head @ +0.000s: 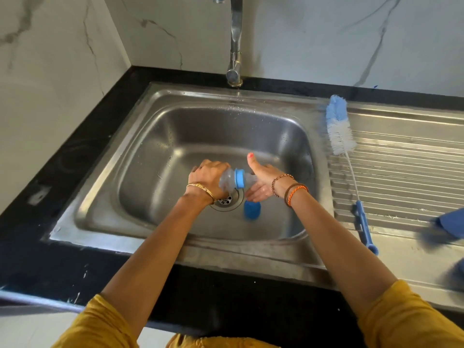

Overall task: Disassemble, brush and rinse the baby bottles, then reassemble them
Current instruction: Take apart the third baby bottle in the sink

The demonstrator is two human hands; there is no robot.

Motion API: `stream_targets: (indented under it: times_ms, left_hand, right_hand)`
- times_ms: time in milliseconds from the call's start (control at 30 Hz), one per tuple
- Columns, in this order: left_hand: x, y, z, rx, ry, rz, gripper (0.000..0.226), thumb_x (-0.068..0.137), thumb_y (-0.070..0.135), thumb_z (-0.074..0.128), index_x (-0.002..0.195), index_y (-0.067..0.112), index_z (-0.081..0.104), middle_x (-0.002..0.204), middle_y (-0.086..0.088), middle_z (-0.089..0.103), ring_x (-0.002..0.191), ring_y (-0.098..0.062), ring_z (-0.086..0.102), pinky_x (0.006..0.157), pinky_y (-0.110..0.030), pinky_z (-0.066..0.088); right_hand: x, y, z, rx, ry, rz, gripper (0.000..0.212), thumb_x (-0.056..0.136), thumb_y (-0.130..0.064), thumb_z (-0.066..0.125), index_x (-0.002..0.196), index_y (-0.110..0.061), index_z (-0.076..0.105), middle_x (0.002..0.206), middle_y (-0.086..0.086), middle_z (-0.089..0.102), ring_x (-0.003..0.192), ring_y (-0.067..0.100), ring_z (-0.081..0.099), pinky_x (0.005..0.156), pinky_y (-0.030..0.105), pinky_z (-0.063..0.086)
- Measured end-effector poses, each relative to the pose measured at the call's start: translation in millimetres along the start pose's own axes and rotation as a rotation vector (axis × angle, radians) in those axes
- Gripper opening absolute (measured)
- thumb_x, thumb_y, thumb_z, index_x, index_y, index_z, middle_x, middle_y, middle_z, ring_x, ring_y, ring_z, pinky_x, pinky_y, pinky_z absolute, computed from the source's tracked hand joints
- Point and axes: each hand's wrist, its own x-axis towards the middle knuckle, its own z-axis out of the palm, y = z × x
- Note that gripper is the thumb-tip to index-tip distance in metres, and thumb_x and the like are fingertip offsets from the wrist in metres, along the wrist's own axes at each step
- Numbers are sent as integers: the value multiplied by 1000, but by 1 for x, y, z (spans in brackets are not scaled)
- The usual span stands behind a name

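- The left hand (pixel 208 175) is gripping the baby bottle (pixel 234 179) sideways over the sink (pixel 140 156).
- The right hand (pixel 261 182) is lying open against the bottle's top end.
- A blue cap (pixel 251 209) is sitting in the sink.
- The bottle brush (pixel 345 146) is lying beside the sink.

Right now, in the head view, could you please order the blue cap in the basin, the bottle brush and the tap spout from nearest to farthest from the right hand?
From the right hand:
1. Blue cap, just below the hand on the basin floor, beside the drain.
2. Bottle brush, to the right on the draining board.
3. Tap spout, beyond the basin's back rim.
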Motion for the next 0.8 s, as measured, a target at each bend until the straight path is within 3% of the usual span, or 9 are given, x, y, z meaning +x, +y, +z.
stream_targets:
  times_ms: [67, 100, 233, 300, 400, 500, 633, 800]
  left_hand:
    - [1, -1, 2, 22, 10, 37, 34, 73, 34, 63, 104, 24, 54, 105, 6, 59, 108, -21, 52, 98, -39, 40]
    - [1, -2, 3, 20, 9, 34, 33, 73, 35, 62, 103, 23, 54, 105, 5, 59, 108, -21, 52, 99, -38, 39]
    - [-3, -7, 0, -57, -14, -37, 39, 72, 41, 65, 106, 23, 56, 109, 2, 58, 110, -23, 50, 95, -34, 42]
    - [-7, -8, -3, -120, 6, -59, 47, 69, 39, 70, 110, 22, 57, 112, 0, 58, 111, -25, 49, 90, -33, 43]
    - [-11, -6, -7, -178, 34, -63, 50, 66, 35, 74, 111, 20, 58, 111, -2, 58, 108, -25, 50, 82, -32, 42]
    - [-10, -7, -11, -254, 16, -112, 53, 64, 30, 76, 113, 20, 58, 110, -2, 58, 105, -25, 51, 81, -33, 44]
    - [-9, -8, -8, -227, 10, -202, 60, 65, 42, 76, 117, 22, 55, 113, -2, 58, 105, -26, 54, 82, -35, 45]
    - [-8, -11, 6, -107, -320, -392, 67, 74, 45, 68, 128, 12, 44, 121, -13, 54, 111, -34, 52, 86, -37, 44]
  right_hand:
    - [2, 5, 7, 26, -6, -38, 80, 86, -65, 42, 124, 5, 45, 73, 18, 70, 61, 22, 70, 51, 26, 56]
    - [3, 6, 9, 38, 10, -77, 74, 86, -57, 51, 122, 8, 46, 71, 17, 69, 61, 21, 70, 52, 26, 57]
    - [6, 9, 12, 87, 58, -301, 49, 74, -4, 74, 121, -7, 57, 112, 17, 62, 90, 23, 65, 60, 19, 57]
    - [5, 11, 12, 50, 84, -410, 53, 67, 10, 74, 112, -15, 63, 111, 7, 59, 101, 21, 58, 63, 18, 56]
    - [3, 13, 9, 1, 181, -527, 53, 61, 14, 74, 102, -17, 65, 107, -3, 60, 104, 14, 54, 82, 24, 51]
    - [3, 14, 3, 58, 213, -568, 52, 60, 15, 74, 101, -14, 63, 105, -4, 59, 104, 11, 52, 85, 24, 50]
    - [9, 14, 4, 216, 214, -335, 53, 69, 5, 75, 116, -13, 60, 109, 1, 54, 102, 19, 58, 67, 20, 54]
    - [20, 27, 14, 20, 288, -117, 54, 73, -13, 77, 123, -11, 57, 87, -3, 54, 80, 16, 62, 72, 23, 55]
